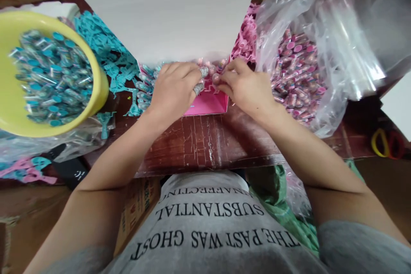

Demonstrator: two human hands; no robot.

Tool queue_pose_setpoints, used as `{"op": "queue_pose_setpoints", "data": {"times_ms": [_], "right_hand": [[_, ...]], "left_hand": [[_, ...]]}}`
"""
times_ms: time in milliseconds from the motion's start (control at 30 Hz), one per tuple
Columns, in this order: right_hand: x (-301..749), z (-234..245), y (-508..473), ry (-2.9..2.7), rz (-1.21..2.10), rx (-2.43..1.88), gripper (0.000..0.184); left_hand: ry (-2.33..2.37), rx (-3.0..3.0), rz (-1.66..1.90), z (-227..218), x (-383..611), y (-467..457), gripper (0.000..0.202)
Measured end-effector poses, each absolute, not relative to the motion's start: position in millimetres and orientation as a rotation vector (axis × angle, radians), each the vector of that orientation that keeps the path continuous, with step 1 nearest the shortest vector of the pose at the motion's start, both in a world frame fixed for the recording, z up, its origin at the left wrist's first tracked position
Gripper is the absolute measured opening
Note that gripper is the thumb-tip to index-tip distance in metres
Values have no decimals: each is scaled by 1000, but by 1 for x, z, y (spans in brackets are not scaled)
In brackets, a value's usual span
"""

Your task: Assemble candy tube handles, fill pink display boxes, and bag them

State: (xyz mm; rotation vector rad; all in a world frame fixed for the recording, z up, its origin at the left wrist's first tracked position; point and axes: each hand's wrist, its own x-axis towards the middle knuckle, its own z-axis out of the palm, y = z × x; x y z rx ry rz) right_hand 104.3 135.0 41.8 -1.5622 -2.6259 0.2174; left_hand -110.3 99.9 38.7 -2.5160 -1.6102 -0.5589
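Note:
A pink box (205, 105) with a tall white lid (160, 13) standing up behind it lies in front of me. Inside it, teal glittery tubes (144, 90) fill the left side and pink glittery tubes (210, 67) line the back right. My left hand (176, 83) reaches over the box's middle with fingers curled down; silvery glitter shows at its fingertips, and what they grip is partly hidden. Over the box's right end, my right hand (247, 87) has its thumb and fingertips closed round a small pink glittery tube (216, 79).
On the left, a yellow tub (102, 90) holds many teal tubes, beside loose teal plastic pieces (102, 36). To the right are pink plastic pieces (246, 36) and a clear bag (334, 115) of pink tubes. Scissors (380, 142) lie far right on the dark red table (180, 145).

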Motion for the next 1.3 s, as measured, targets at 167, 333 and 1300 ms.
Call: {"op": "queue_pose_setpoints", "data": {"times_ms": [167,333,1300], "right_hand": [[107,32,135,-2656,244,-1502,37],[163,22,145,-2390,176,-1433,43],[292,-64,124,-2367,389,-1530,50]], "left_hand": [[-1498,-2593,-711,28,-67,53,20],[-1414,-2899,-461,-27,8,36,29],[-2424,-2990,-1563,-36,-51,-7,38]]}}
